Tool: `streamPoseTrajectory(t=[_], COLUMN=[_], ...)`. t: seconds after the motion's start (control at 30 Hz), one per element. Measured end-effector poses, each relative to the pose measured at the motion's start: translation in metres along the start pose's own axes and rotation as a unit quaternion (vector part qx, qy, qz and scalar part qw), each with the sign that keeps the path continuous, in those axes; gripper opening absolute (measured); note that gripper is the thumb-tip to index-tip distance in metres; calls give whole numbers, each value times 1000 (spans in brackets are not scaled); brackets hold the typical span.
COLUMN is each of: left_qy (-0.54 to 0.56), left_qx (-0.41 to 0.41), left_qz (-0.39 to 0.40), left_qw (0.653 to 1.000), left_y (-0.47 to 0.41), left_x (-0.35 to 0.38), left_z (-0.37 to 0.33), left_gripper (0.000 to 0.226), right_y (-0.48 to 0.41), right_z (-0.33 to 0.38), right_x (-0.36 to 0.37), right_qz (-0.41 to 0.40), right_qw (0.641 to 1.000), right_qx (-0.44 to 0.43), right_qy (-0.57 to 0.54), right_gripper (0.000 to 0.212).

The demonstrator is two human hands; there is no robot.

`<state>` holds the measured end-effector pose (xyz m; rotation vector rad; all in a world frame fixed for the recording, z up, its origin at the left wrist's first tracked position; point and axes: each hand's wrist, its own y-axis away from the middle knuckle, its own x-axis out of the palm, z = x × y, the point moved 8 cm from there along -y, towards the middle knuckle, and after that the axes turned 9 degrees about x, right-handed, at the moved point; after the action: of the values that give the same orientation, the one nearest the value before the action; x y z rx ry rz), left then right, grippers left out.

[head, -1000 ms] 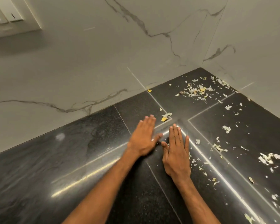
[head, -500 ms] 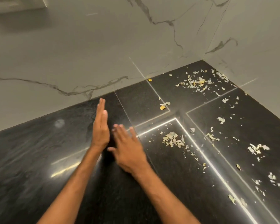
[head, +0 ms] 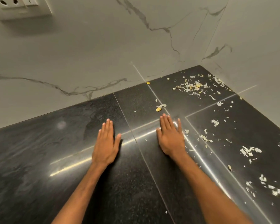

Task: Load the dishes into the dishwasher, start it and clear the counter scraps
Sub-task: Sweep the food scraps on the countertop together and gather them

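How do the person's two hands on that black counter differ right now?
The left hand lies over bare counter, while the right hand sits beside scattered scraps. The left hand holds its four fingers together; the right hand's little finger splays out. The right hand reaches nearer the wall than the left hand. Both are flat, palm down, holding nothing.

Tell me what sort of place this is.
Most likely a kitchen corner: a polished black stone counter, pale food scraps strewn over it, marble-look wall tiles and a socket plate.
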<state>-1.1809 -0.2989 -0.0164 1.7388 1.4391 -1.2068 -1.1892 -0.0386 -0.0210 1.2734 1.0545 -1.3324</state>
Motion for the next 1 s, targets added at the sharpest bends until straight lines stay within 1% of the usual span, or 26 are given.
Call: streamPoseTrajectory(t=[0.1, 0.17, 0.23, 0.3, 0.4, 0.53, 0.6, 0.7, 0.83, 1.0], left_qy=[-8, -6, -7, -9, 6, 27, 6, -5, -14, -17], left_qx=[4, -2, 6, 32, 68, 66, 65, 60, 62, 58], left_qz=[13, 16, 18, 13, 5, -16, -14, -18, -7, -6], left_qw=[1000, 1000, 1000, 999, 998, 997, 998, 998, 998, 998], left_y=[-45, -79, -108, -132, -158, -205, -227, -250, -277, -303], left_x=[16, 28, 37, 49, 67, 83, 87, 92, 100, 112], left_z=[-24, -37, -52, -69, -87, -101, -107, -119, -136, -142], left_gripper=[77, 74, 73, 74, 82, 97, 100, 94, 89, 91], right_y=[5, 7, 7, 1, -21, -76, -101, -129, -163, -195], right_z=[-14, -7, -4, -13, -33, -86, -117, -156, -181, -205], right_x=[-9, -12, -16, -22, -34, -55, -62, -66, -65, -67], right_qz=[-42, -56, -68, -78, -121, -164, -167, -159, -139, -114], right_qw=[998, 996, 996, 997, 992, 985, 983, 983, 986, 988], right_qx=[-6, -29, -32, -13, 19, 58, 71, 79, 77, 91], right_qy=[45, 55, 46, 23, -8, -20, 0, 35, 50, 59], right_gripper=[63, 65, 67, 68, 71, 73, 74, 76, 77, 82])
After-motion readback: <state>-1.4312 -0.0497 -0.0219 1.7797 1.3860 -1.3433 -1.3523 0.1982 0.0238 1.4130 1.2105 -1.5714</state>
